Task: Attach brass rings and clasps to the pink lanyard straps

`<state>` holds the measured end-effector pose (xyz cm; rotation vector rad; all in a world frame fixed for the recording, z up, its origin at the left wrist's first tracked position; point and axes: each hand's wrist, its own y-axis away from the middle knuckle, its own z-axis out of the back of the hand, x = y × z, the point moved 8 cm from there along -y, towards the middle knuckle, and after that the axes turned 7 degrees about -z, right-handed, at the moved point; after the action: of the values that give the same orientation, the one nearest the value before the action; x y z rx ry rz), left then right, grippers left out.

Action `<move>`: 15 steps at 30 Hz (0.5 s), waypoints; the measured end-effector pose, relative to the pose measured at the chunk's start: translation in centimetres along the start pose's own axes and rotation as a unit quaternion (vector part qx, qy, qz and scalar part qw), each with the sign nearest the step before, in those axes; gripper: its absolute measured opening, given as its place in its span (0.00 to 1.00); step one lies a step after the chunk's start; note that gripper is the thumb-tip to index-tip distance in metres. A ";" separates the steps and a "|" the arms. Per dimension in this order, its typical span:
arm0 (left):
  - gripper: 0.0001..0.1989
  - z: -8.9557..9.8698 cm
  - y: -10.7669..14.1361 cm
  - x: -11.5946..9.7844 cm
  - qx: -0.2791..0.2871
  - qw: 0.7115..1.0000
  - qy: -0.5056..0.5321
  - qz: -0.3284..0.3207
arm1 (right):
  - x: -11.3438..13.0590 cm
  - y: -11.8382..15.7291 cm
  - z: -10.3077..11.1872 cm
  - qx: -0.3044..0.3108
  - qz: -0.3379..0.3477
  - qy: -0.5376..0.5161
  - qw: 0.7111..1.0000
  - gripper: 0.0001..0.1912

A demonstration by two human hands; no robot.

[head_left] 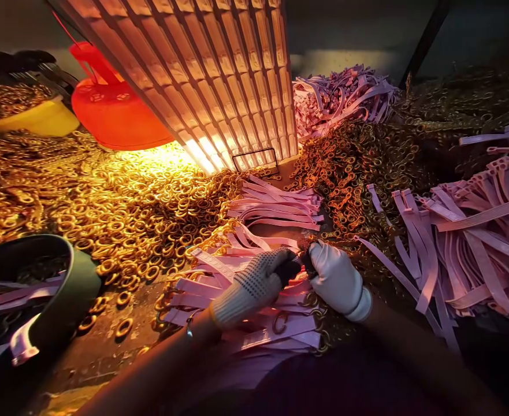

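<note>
Two gloved hands met over the pink strips [275, 323]: your left hand [254, 283] and right hand [334, 277] were both closed on a small dark piece [303, 257], too small to identify. Gold rings [141, 219] lay left, a ribbed panel [219, 75] stood behind, a black bowl [70, 289] sat nearby.

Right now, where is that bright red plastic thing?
In the head view the red plastic thing sits upper left, behind the gold rings, beside the slatted panel.
</note>
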<state>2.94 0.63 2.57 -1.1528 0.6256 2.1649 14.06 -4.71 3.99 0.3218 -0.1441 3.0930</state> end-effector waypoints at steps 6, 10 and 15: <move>0.15 -0.2 0.4 1.0 0.003 0.994 0.077 0.075 | 0.3 0.5 0.7 0.041 0.022 0.035 0.998 0.15; 0.12 -0.7 0.3 1.5 0.028 0.996 0.067 0.054 | 1.0 0.4 -0.3 0.060 0.084 0.034 0.994 0.14; 0.12 -0.7 -0.2 2.7 0.023 0.993 0.107 0.055 | 2.2 0.4 -1.3 0.068 0.177 0.073 0.979 0.12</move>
<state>2.30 1.11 -0.08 -1.3651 0.8444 2.1219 11.61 -4.90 3.15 0.0750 0.0165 3.4728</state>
